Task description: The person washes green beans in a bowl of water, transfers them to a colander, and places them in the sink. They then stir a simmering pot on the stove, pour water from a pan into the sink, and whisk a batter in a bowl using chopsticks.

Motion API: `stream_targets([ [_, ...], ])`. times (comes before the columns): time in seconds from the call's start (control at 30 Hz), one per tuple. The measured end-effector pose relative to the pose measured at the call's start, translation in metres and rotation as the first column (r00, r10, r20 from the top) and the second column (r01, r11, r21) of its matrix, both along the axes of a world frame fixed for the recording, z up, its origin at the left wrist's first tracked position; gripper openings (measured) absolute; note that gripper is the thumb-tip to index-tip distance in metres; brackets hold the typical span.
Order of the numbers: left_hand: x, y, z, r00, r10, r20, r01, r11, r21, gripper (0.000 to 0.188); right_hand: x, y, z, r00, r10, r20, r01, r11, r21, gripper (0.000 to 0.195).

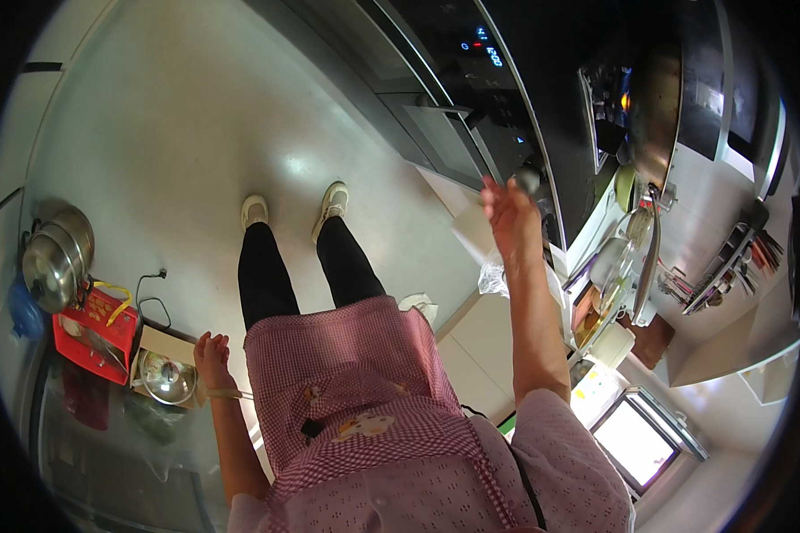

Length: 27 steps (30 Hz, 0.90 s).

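Observation:
My right hand [512, 216] reaches toward a control knob [528, 178] on the front panel of the black stove [500, 120]; its fingers are apart, and whether they touch the knob I cannot tell. My left hand [212, 356] hangs at my side with loosely curled fingers and holds nothing. A burner flame [625, 101] shows beside a large wok [653, 113], whose metal handle [651, 266] points toward the dish area. A checkered apron [347, 373] covers my front.
Steel pots [57, 256], a red box [97, 336] and a glass lid [167, 378] stand at the left. A cord [153, 293] is near them. Dishes [610, 266] and a utensil rack [720, 266] are at the right. A plastic bag [493, 274] hangs by the stove's corner.

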<state>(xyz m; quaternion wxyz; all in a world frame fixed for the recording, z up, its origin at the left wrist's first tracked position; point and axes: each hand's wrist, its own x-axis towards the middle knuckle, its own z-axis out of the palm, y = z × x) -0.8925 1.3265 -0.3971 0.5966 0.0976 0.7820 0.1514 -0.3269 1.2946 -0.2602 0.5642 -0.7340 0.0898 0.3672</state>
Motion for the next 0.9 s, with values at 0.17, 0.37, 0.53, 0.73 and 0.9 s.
stream_targets([
  [0.17,0.005,0.001,-0.005,1.000,-0.018,-0.012,0.018,1.000,0.020,0.030,-0.011,-0.070,0.018,0.985,0.053,-0.167,-0.048,0.998,0.031,0.031],
  [0.37,0.014,0.015,0.001,0.998,-0.060,-0.003,0.060,0.998,0.028,0.031,0.039,-0.209,0.082,0.968,-0.055,-0.244,0.149,0.910,0.386,0.038],
  [0.53,0.029,0.036,0.016,0.997,-0.072,0.035,0.069,0.995,0.078,0.025,0.088,-0.237,0.157,0.945,-0.238,-0.225,0.316,0.842,0.437,0.063],
  [0.73,0.057,0.056,0.044,0.981,-0.140,0.131,0.121,0.983,0.139,0.024,0.120,-0.157,0.212,0.966,0.141,-0.218,-0.019,0.876,0.483,0.068],
  [0.9,0.097,0.064,0.066,0.959,-0.254,0.126,0.231,0.958,0.172,0.035,0.107,-0.128,0.228,0.903,0.257,-0.346,-0.015,0.821,0.571,0.026],
])
